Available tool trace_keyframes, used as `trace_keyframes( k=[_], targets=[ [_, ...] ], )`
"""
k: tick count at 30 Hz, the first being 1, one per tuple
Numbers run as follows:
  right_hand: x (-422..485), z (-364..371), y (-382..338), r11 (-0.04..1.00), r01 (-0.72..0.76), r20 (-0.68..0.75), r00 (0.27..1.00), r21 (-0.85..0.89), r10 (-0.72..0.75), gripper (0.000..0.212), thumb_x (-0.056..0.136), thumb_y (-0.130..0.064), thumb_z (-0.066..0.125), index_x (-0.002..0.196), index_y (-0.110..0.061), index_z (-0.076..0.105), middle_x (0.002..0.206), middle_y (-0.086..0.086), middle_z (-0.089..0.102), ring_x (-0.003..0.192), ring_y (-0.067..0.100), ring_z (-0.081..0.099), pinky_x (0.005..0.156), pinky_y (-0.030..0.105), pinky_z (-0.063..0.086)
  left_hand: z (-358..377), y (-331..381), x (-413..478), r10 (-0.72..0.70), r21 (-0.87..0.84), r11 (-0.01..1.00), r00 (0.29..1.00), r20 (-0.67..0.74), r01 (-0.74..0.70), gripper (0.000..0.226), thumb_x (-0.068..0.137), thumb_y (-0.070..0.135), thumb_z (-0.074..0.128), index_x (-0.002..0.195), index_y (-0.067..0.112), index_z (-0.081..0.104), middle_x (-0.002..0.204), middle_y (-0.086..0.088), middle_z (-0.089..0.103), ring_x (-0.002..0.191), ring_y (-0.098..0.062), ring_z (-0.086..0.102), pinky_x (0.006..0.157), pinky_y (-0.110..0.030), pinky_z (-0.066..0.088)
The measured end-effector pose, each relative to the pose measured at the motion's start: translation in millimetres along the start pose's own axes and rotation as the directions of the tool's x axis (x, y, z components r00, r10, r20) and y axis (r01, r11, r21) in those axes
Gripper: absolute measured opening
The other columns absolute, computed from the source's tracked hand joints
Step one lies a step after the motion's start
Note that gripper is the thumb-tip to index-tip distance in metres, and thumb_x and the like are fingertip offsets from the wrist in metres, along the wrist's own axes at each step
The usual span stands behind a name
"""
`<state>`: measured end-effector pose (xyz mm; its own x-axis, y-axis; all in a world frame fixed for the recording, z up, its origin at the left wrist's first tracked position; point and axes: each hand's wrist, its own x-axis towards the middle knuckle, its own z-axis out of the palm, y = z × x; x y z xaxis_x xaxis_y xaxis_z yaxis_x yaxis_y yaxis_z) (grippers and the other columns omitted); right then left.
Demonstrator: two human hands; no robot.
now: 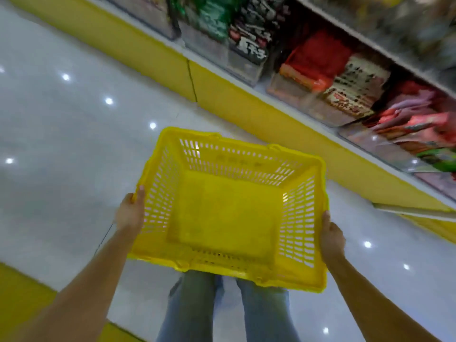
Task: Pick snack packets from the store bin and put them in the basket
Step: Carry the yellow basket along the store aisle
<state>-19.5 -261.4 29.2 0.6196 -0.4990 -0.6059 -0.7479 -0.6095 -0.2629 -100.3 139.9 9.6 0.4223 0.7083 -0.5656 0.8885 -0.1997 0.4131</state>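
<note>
Over glossy floor (61, 144): left hand (129, 213), right hand (332, 239) fingers grip slotted yellow plastic basket (229, 213) rims.

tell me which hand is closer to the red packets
Right. The right hand grips the basket side nearer the red packets; the left hand grips the opposite side.

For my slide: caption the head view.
Left hand and right hand hold an empty basket beside bins of snack packets.

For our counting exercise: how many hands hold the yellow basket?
2: the left hand grips the left rim of the yellow basket; the right hand grips its right rim.
</note>
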Motion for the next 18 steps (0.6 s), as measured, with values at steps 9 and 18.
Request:
trace_keyframes(
  k=[9, 18],
  targets=[
    [-132, 5, -188, 0.917, 0.399, 0.006, 0.917, -0.021, -0.399, 0.059, 0.097, -0.051, 0.026, 0.108, -0.004, 0.059, 0.113, 0.028, 0.058, 0.104, 0.044, 0.053, 0.081, 0.045, 0.040, -198, -22, -1, -0.099, -0.235, 0.971, 0.963, -0.251, 0.039, 0.056, 0.098, 0.042, 0.032, 0.119, -0.006, 0.053, 0.121, -0.034, 0.054, 0.114, -0.046, 0.049, 0.093, -0.047, 0.037],
    [-219, 65, -391, 0.752, 0.659, 0.084, 0.748, 0.030, -0.658, 0.066, 0.095, -0.055, 0.026, 0.110, 0.000, 0.059, 0.112, 0.026, 0.059, 0.102, 0.038, 0.054, 0.071, 0.036, 0.032, -340, -31, 60, -0.279, -0.403, 0.910, 0.859, -0.428, 0.095, 0.064, 0.098, 0.047, 0.027, 0.120, -0.007, 0.052, 0.124, -0.036, 0.050, 0.117, -0.048, 0.045, 0.097, -0.049, 0.035]
  ],
)
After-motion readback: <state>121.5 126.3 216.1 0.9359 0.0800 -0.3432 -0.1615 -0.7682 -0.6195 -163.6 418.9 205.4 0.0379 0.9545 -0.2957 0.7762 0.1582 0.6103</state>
